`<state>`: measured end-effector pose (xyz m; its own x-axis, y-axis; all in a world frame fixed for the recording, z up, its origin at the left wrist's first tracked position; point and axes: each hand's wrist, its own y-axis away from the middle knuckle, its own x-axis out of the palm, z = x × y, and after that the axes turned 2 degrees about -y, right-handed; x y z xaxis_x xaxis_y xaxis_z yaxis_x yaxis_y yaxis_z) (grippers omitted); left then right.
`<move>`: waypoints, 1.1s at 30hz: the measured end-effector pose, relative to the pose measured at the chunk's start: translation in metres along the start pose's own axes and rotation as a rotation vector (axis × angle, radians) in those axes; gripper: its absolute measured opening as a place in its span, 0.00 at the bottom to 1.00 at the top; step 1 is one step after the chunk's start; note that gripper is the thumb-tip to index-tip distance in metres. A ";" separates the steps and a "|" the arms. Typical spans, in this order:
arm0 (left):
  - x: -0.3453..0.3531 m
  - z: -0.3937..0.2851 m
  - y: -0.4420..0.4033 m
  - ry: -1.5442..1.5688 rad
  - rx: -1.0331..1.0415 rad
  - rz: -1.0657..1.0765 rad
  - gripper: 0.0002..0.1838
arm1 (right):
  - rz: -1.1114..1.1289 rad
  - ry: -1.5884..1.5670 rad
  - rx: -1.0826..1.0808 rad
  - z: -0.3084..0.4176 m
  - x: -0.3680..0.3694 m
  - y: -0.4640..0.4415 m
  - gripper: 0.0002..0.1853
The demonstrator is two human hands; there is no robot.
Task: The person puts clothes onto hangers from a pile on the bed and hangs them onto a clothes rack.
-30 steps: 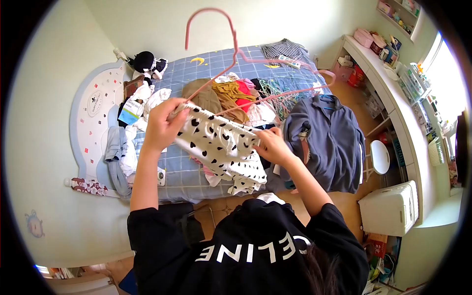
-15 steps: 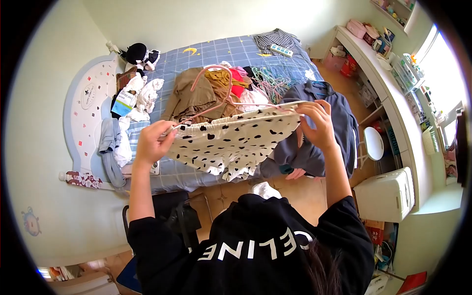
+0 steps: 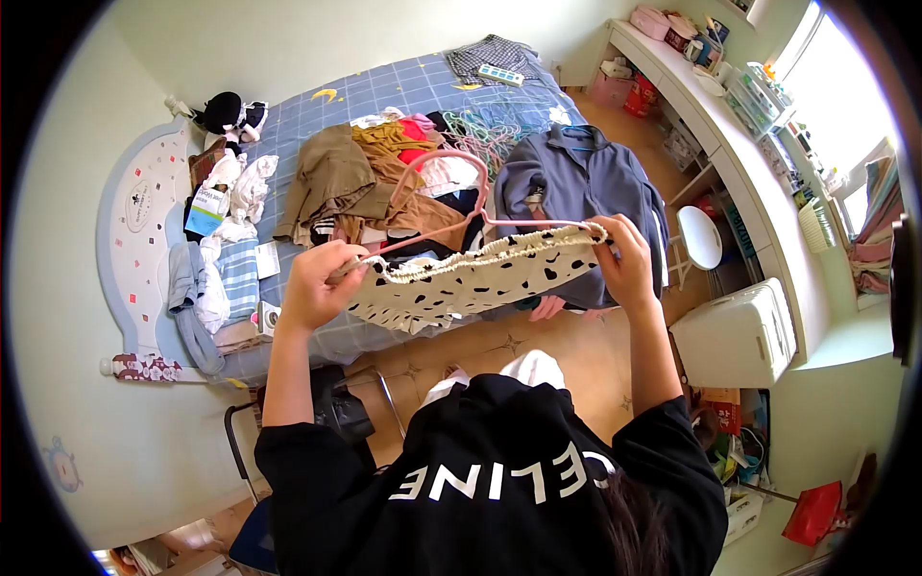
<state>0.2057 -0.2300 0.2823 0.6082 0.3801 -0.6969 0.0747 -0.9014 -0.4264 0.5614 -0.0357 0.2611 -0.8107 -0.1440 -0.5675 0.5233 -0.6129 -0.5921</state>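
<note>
Bed [image 3: 384,88] is the biggest thing, spreading from 10 to 1 o'clock ahead of the person, blue checked cover. Clothes heap [image 3: 331,178] on it at 11 to 12 o'clock, brown pieces uppermost to the left. Grey jacket [image 3: 586,178] at 1 o'clock, spread by the near edge

Spotted garment [image 3: 451,300], white with dark marks, is held up on the near side of the heap, between both hands, body hanging toward 6 o'clock. Its gathered waistband [image 3: 499,252] is the long axis: 9 to 3 o'clock, the 3 o'clock end slightly higher in view. Pink hanger [image 3: 459,154] runs along the band's 12 o'clock side, hook toward 12 and closer to the left hand; whether its arm ends sit inside the band, cannot tell

Left hand [image 3: 320,281] at the band's 9 o'clock end, right hand [image 3: 626,259] at its 3 o'clock end; neither is nearer the garment. Fingers of both are closed in a pinch on the band's ends, cloth stretched between; garment lies inward of each
</note>
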 end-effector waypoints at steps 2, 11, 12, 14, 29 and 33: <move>0.010 -0.021 -0.001 -0.047 0.044 0.025 0.08 | 0.035 -0.033 0.039 -0.008 -0.018 0.015 0.10; 0.133 -0.142 -0.012 -0.074 0.143 0.150 0.10 | 0.097 0.098 0.098 -0.075 -0.162 0.109 0.11; 0.155 -0.158 -0.013 -0.066 0.175 0.181 0.11 | 0.090 0.108 0.145 -0.080 -0.184 0.125 0.11; 0.199 -0.189 -0.012 -0.034 0.211 0.269 0.12 | 0.091 0.114 0.249 -0.086 -0.228 0.153 0.11; 0.329 -0.301 -0.072 0.082 0.316 0.387 0.12 | -0.022 0.207 0.322 -0.151 -0.390 0.226 0.13; 0.323 -0.290 -0.095 0.081 0.255 0.327 0.14 | -0.026 0.157 0.300 -0.169 -0.378 0.194 0.12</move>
<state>0.6246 -0.0819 0.2652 0.6283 0.0556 -0.7759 -0.3247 -0.8877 -0.3265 1.0138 0.0315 0.2642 -0.7604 -0.0181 -0.6492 0.3831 -0.8197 -0.4259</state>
